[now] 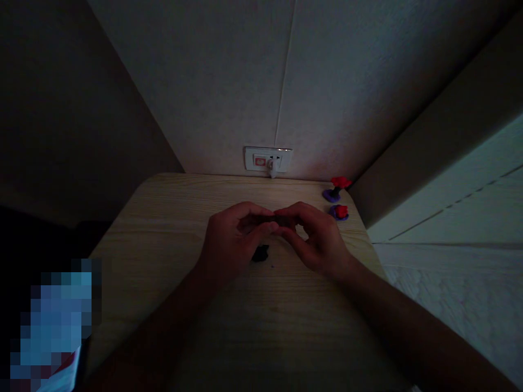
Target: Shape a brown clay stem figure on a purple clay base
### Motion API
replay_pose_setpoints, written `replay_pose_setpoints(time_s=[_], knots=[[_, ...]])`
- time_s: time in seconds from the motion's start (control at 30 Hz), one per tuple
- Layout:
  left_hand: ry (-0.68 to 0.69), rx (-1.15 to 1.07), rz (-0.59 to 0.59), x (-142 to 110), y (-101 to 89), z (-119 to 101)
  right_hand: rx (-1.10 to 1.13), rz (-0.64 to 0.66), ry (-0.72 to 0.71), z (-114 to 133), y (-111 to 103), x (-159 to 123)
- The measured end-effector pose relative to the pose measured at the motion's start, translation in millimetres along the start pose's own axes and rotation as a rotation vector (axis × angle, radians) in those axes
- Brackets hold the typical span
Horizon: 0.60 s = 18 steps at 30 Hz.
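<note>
My left hand (233, 235) and my right hand (316, 233) meet above the middle of the wooden tabletop (196, 212). Both are closed, thumbs and fingertips pinching a small dark piece (281, 220). Fingers cover most of that piece, and in the dim light its kind cannot be made out. Just below the left thumb, a small black lump (260, 253) that looks like modelling clay lies on the wood. Beside it is a tiny purple crumb (272, 266).
A red flower-like figure on a dark stem (336, 188) stands on a purple base at the back right. In front of it sits a low red-and-purple piece (340, 212). Behind is a wall socket (267, 160) with a plug. A blurred-out screen (57, 321) glows at lower left.
</note>
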<state>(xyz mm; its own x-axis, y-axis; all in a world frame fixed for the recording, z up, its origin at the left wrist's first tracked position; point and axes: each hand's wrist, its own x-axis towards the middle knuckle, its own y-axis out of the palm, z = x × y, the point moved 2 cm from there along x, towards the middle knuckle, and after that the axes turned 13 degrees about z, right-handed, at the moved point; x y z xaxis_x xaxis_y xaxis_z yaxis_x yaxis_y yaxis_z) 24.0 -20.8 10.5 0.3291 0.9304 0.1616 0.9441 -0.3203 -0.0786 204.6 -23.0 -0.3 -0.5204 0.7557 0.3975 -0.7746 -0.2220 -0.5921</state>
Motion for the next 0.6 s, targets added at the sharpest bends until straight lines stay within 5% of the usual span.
replay_pose_setpoints(time_s=[0.27, 0.6], knots=[[0.011, -0.073, -0.133, 0, 6.4, 6, 0.270, -0.134, 0.117, -6, 10, -5], [-0.045, -0.431, 0.039, 0, 9.3, 15, 0.503, -0.093, 0.200, 13, 10, -2]])
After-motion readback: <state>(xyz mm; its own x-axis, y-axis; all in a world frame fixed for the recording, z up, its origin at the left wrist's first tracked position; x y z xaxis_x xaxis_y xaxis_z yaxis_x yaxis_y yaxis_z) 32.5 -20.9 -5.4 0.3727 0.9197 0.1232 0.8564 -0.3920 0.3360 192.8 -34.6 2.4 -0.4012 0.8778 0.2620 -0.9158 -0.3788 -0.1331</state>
